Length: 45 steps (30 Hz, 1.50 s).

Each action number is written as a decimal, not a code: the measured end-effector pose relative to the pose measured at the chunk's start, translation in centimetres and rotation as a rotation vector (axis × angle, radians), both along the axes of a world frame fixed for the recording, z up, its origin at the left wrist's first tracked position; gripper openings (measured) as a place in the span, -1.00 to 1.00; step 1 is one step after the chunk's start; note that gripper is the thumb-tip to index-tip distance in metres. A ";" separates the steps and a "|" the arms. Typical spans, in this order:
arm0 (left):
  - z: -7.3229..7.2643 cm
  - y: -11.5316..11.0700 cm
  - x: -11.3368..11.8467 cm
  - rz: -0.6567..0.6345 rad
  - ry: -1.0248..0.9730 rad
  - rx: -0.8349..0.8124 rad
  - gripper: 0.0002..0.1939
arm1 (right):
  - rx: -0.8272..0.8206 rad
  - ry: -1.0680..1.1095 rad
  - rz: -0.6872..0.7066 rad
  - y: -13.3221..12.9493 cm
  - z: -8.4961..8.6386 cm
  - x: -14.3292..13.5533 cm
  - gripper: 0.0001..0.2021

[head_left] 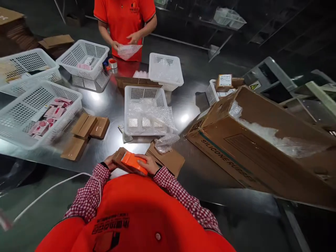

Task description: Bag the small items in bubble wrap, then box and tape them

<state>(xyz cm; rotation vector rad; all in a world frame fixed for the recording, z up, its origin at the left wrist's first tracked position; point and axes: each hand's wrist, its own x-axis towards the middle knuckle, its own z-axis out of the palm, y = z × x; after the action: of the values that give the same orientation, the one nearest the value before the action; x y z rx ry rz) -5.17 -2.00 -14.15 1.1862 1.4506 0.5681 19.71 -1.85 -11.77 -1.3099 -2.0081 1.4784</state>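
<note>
Close to my body, my left hand [111, 162] grips the left end of a small brown cardboard box [118, 156]. My right hand [148, 163] is closed on an orange tape dispenser [133, 162], which lies against the box's upper side. Parts of both hands' fingers are hidden by the box and dispenser. Just right of my right hand lie flat cardboard pieces [170, 159] with crumpled bubble wrap [167, 142] on them. Further left, several small brown boxes [85, 126] rest on the metal table [110, 147].
Ahead stands a white basket [126, 115] of bubble-wrapped items. Another basket [15, 136] at left holds pink-and-white packets [54, 112]. A large open carton [217, 154] fills the right side. Across the table, a person in orange [122, 24] holds clear wrap [128, 51].
</note>
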 end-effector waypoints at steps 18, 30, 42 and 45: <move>-1.2 1.6 -2.6 -0.767 0.564 0.450 -0.17 | 0.038 -0.417 0.247 1.8 4.5 -3.5 -0.59; -1.1 0.0 0.2 -0.802 0.779 0.459 -0.17 | 0.046 -0.548 0.198 0.2 5.2 -0.6 -0.61; -1.4 -0.4 3.8 -0.874 0.800 0.513 -0.30 | 0.113 -0.449 0.181 -1.8 4.1 4.1 -0.60; -1.2 -0.4 3.9 -0.866 0.800 0.532 -0.30 | 0.124 -0.461 0.147 -3.0 4.3 6.5 -0.60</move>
<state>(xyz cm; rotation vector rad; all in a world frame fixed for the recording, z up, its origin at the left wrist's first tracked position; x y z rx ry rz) -1.25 -2.42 -15.31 2.4674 1.2268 -0.1917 26.20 -4.86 -7.48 -1.5902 -2.4832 1.1584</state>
